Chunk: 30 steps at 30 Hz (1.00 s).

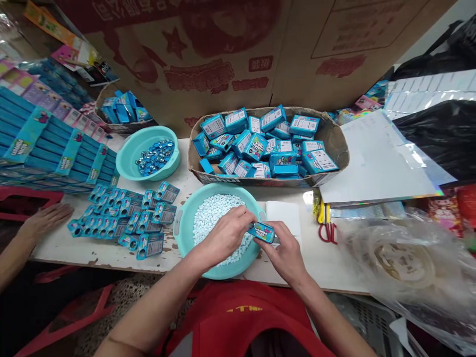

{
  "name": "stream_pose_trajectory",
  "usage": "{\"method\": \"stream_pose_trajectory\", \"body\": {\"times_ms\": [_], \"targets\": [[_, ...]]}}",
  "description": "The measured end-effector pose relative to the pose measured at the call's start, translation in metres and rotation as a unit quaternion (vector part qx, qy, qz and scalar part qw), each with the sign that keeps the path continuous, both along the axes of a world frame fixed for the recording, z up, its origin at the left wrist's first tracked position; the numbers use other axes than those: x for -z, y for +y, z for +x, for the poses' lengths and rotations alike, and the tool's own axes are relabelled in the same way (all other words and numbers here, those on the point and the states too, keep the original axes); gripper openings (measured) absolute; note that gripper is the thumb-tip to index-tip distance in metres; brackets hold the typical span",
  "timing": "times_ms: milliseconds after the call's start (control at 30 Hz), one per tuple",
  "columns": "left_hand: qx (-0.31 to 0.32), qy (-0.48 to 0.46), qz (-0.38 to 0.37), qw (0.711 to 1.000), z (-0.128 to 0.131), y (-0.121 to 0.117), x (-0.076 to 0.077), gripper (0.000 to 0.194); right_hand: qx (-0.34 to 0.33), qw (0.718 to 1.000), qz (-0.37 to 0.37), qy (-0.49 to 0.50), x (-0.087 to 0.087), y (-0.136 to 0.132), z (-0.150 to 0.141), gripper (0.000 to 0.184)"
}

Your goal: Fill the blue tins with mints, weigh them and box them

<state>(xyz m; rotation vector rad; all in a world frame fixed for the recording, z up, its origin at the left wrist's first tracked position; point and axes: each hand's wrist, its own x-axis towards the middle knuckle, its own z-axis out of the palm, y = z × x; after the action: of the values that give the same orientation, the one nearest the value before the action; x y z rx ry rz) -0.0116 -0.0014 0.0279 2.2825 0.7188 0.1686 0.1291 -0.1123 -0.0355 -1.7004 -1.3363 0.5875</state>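
The right grip (285, 249) is closed around a small blue box (262, 232), held over the edge of the plastic bowl (227, 272), perhaps to catch spills. The left grip (227, 232) bunches its fingers at the box's end; whether they pinch anything cannot be told. Beneath lie smooth, pale, rounded pellets (208, 215); beyond, a rough cardboard tray (337, 144) keeps glossy boxes (256, 146) within reach.
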Motion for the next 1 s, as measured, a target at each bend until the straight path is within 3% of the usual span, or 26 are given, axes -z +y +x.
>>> {"method": "stream_pose_trajectory", "body": {"times_ms": [133,233,367,467,600,733,800,900,1000], "targets": [[-0.050,-0.074,-0.056,0.994,-0.003,0.003,0.005,0.020,0.005,1.000,-0.005,0.022,0.000,0.001,-0.001,0.025],[-0.169,-0.140,-0.092,0.971,-0.011,0.008,0.012,0.013,0.023,0.998,0.001,0.051,-0.002,-0.005,0.005,0.025],[-0.315,-0.144,-0.102,0.932,-0.025,0.033,0.030,0.010,0.147,0.986,0.008,0.073,0.004,-0.019,0.028,0.034],[-0.341,-0.130,-0.012,0.931,-0.021,0.070,0.041,0.010,0.242,0.968,0.005,0.073,0.026,-0.024,0.052,0.042],[-0.290,-0.033,0.100,0.951,0.021,0.128,0.048,0.017,0.262,0.961,0.021,0.080,0.067,-0.014,0.070,0.045],[-0.246,0.072,0.128,0.958,0.085,0.165,0.057,0.032,0.260,0.961,0.027,0.085,0.094,-0.003,0.070,0.044],[-0.267,0.099,0.110,0.952,0.114,0.174,0.065,0.042,0.258,0.962,0.021,0.088,0.098,-0.004,0.067,0.049],[-0.352,0.101,0.042,0.930,0.147,0.185,0.076,0.052,0.260,0.962,0.019,0.082,0.096,-0.014,0.067,0.057],[-0.399,0.097,-0.010,0.912,0.164,0.189,0.084,0.050,0.277,0.958,0.016,0.074,0.088,-0.029,0.072,0.049]]}}
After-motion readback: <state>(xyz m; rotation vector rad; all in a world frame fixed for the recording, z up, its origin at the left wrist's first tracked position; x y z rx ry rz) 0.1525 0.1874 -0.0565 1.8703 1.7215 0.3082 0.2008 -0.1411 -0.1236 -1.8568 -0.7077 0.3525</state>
